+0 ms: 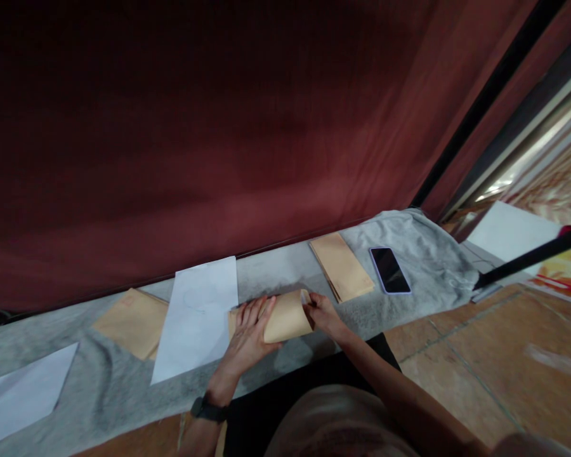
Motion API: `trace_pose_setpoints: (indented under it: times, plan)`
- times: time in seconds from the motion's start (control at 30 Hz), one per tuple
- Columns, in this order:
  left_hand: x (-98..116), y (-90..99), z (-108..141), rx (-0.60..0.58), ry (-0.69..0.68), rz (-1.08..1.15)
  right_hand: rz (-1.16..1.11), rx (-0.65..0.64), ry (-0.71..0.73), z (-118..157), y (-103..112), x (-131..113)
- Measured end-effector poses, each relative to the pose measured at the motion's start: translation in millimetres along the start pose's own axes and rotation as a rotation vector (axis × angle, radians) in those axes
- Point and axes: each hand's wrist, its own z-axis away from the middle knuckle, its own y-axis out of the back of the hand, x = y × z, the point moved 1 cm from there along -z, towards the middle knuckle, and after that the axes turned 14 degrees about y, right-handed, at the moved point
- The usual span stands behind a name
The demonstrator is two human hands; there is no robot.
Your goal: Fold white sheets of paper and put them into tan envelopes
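Observation:
A brown paper envelope (288, 317) lies on the grey cloth in front of me, its right end bulging apart. My left hand (252, 327) presses flat on its left part, fingers stretched out. At the gaping end, my right hand (321, 312) has curled fingers at the envelope's edge, partly tucked inside its mouth. A small whitish bit shows there, too small to make out. Left of my left hand lies a white paper sheet (195, 317) with a faint mark. A stack of brown envelopes (342, 266) rests beyond my right hand.
More brown envelopes (131, 322) lie left of the sheet, partly under it. Another white sheet (23, 393) is at far left. A phone (390, 271) lies on the grey cloth (428, 254) at right. A dark red curtain (219, 158) hangs behind; a black pole (485, 108) slants at right.

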Motion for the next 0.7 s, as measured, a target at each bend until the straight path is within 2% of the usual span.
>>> trace_pose_setpoints:
  times: [0.17,0.23,0.27,0.33,0.4,0.47,0.53,0.63,0.7]
  plan:
    - [0,2.4,2,-0.01,-0.02,0.017,-0.04,0.032,-0.001,0,-2,-3]
    - [0,3.9,6,0.043,0.022,0.062,-0.06,0.06,-0.004,-1,-3,-4]
    - [0,4.6,10,0.106,0.073,0.107,-0.071,0.076,-0.008,-1,-3,-5]
    - [3,4.2,19,0.28,0.257,0.268,-0.092,0.115,-0.019,-1,-2,-5]
    - [8,-0.2,31,0.458,0.518,0.519,-0.116,0.158,-0.029,-1,-2,-6]
    - [18,-9.3,42,0.55,0.779,0.85,-0.149,0.194,-0.034,0,-2,-7]
    - [34,-20.8,48,0.464,0.975,1.251,-0.19,0.218,-0.034,2,-4,-9]
    - [66,-32.8,45,0.033,1.081,1.75,-0.246,0.244,-0.037,7,-9,-13]
    - [86,-33.9,38,-0.108,1.094,1.893,-0.271,0.259,-0.041,11,-13,-16]
